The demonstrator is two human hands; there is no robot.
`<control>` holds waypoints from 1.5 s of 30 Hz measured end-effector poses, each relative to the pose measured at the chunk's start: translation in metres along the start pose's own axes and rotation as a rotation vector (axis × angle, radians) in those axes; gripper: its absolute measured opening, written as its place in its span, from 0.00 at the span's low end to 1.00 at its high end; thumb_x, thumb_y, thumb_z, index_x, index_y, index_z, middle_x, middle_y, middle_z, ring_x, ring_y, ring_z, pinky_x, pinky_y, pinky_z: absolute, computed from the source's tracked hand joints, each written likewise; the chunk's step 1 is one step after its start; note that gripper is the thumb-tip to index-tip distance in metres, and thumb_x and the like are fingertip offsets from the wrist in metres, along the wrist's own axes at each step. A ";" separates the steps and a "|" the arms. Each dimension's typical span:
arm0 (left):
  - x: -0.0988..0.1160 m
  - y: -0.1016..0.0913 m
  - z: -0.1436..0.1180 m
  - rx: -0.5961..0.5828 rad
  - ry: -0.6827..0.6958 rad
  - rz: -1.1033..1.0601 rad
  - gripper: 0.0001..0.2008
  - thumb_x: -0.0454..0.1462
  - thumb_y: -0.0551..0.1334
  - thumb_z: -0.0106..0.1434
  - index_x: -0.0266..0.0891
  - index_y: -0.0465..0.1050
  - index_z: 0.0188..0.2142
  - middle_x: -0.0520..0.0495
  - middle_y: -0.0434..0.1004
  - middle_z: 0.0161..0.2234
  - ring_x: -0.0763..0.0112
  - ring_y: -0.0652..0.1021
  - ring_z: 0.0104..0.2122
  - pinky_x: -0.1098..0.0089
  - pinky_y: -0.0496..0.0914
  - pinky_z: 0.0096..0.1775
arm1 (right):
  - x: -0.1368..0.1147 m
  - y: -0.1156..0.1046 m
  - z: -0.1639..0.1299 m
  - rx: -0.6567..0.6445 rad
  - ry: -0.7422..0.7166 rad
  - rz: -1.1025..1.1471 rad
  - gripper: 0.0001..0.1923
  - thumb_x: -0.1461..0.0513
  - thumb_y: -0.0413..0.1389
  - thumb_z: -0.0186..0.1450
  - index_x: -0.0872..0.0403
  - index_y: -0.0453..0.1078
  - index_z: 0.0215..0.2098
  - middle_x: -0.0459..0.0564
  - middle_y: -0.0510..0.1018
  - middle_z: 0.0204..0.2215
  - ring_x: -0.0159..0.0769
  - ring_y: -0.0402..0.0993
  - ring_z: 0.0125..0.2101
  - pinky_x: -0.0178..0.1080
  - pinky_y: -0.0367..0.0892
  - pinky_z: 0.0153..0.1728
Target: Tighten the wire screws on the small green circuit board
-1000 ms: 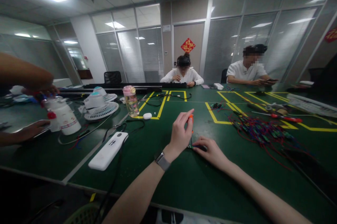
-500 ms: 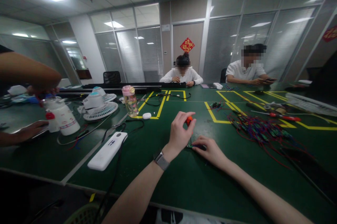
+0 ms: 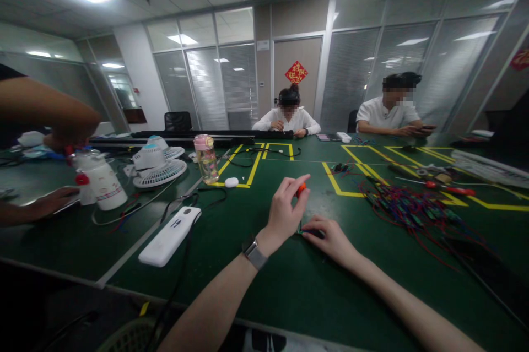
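- Landmark: the green table (image 3: 256, 286); all positions are referred to it.
- Far left edge of the table: a co-worker's hand (image 3: 49, 201) lies flat on the surface beside a white bottle (image 3: 101, 181) with red fittings.
- Left part of the table, further back: two white desk fans (image 3: 159, 162), and right of them a pink-capped drink bottle (image 3: 205, 158).
- Left of the table's centre, nearer the wearer: a long white device (image 3: 170, 236) lying flat, dark cables trailing around it.
- Centre of the table: left hand (image 3: 285, 211), wristwatch on the wrist, fingers curled tightly around an orange-handled screwdriver (image 3: 301, 189) held upright, tip pointing down.
- Just right of it: right hand (image 3: 330, 237) resting on the table, fingertips pinching a small dark part (image 3: 308, 231) against the surface directly under the screwdriver; what the part is cannot be told.
- Right part of the table: a tangled heap of red and blue wires (image 3: 413, 211) by the yellow floor-tape markings.
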State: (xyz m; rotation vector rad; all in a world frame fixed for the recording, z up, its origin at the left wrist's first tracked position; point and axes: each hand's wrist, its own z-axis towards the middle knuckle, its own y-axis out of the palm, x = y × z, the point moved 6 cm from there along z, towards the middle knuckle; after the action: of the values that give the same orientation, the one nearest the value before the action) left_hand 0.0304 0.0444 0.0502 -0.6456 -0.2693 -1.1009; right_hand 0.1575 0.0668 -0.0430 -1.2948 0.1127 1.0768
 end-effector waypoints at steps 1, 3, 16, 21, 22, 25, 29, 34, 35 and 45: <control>0.000 0.000 0.000 -0.008 -0.003 -0.024 0.16 0.35 0.51 0.70 0.42 0.66 0.56 0.46 0.71 0.43 0.70 0.74 0.41 0.68 0.69 0.45 | 0.000 0.000 0.000 0.000 0.000 0.001 0.10 0.60 0.56 0.62 0.54 0.79 0.37 0.51 0.77 0.32 0.38 0.74 0.33 0.38 0.68 0.37; 0.000 0.000 0.000 -0.008 -0.002 -0.052 0.17 0.33 0.49 0.71 0.41 0.64 0.57 0.45 0.72 0.45 0.69 0.74 0.44 0.67 0.68 0.47 | 0.001 0.000 0.000 0.000 0.001 -0.001 0.10 0.60 0.56 0.63 0.54 0.79 0.37 0.51 0.77 0.32 0.37 0.73 0.33 0.38 0.68 0.37; 0.000 0.000 0.001 0.007 0.010 -0.049 0.16 0.33 0.52 0.69 0.42 0.67 0.55 0.45 0.72 0.42 0.69 0.74 0.41 0.67 0.70 0.45 | 0.002 0.000 0.000 -0.012 0.004 0.008 0.10 0.59 0.56 0.63 0.53 0.79 0.37 0.51 0.77 0.33 0.38 0.74 0.33 0.39 0.68 0.38; -0.001 -0.004 0.000 0.081 0.030 0.017 0.09 0.39 0.63 0.63 0.40 0.75 0.42 0.50 0.65 0.33 0.72 0.71 0.32 0.71 0.69 0.38 | 0.003 0.000 0.000 -0.014 0.003 -0.004 0.10 0.60 0.56 0.63 0.53 0.79 0.37 0.52 0.77 0.34 0.38 0.74 0.34 0.39 0.68 0.39; -0.001 -0.004 0.000 0.075 0.032 0.014 0.10 0.39 0.62 0.64 0.40 0.75 0.43 0.50 0.65 0.34 0.72 0.71 0.33 0.71 0.69 0.38 | 0.003 0.000 0.000 -0.014 0.001 -0.005 0.10 0.60 0.56 0.63 0.53 0.79 0.38 0.52 0.77 0.34 0.38 0.74 0.34 0.39 0.68 0.38; 0.001 -0.002 -0.001 0.024 0.021 -0.019 0.15 0.37 0.52 0.70 0.42 0.70 0.52 0.46 0.68 0.39 0.71 0.73 0.37 0.70 0.69 0.42 | 0.005 0.001 0.001 -0.010 -0.006 -0.004 0.10 0.60 0.56 0.63 0.53 0.79 0.37 0.52 0.77 0.33 0.38 0.74 0.34 0.39 0.68 0.38; 0.002 -0.002 0.000 0.020 0.020 -0.043 0.17 0.34 0.49 0.71 0.41 0.67 0.55 0.46 0.71 0.41 0.70 0.73 0.39 0.68 0.69 0.44 | 0.006 0.002 0.001 -0.017 -0.014 -0.008 0.10 0.60 0.56 0.63 0.53 0.79 0.37 0.52 0.78 0.34 0.38 0.74 0.34 0.39 0.68 0.38; -0.001 -0.003 0.001 0.044 0.014 0.014 0.12 0.38 0.59 0.66 0.42 0.72 0.48 0.49 0.68 0.36 0.72 0.72 0.34 0.70 0.70 0.40 | 0.006 0.001 0.001 -0.019 -0.002 -0.012 0.10 0.60 0.56 0.63 0.53 0.79 0.37 0.52 0.78 0.34 0.39 0.74 0.34 0.39 0.68 0.38; -0.001 -0.003 0.001 0.033 0.012 0.012 0.13 0.37 0.58 0.67 0.42 0.71 0.50 0.48 0.68 0.37 0.71 0.73 0.36 0.70 0.69 0.41 | 0.006 0.001 0.001 -0.020 -0.004 -0.011 0.10 0.60 0.56 0.63 0.53 0.79 0.38 0.52 0.78 0.34 0.39 0.74 0.34 0.39 0.68 0.39; -0.004 -0.001 0.000 0.045 0.010 0.059 0.17 0.37 0.60 0.65 0.44 0.68 0.54 0.50 0.68 0.35 0.71 0.72 0.34 0.69 0.70 0.40 | 0.003 0.000 0.000 -0.019 0.003 0.004 0.10 0.60 0.56 0.63 0.54 0.79 0.37 0.52 0.77 0.34 0.38 0.74 0.34 0.38 0.68 0.37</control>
State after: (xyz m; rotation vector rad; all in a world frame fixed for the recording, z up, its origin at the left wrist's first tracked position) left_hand 0.0277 0.0476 0.0485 -0.6037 -0.2640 -1.0386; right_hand 0.1587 0.0688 -0.0448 -1.3141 0.1078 1.0812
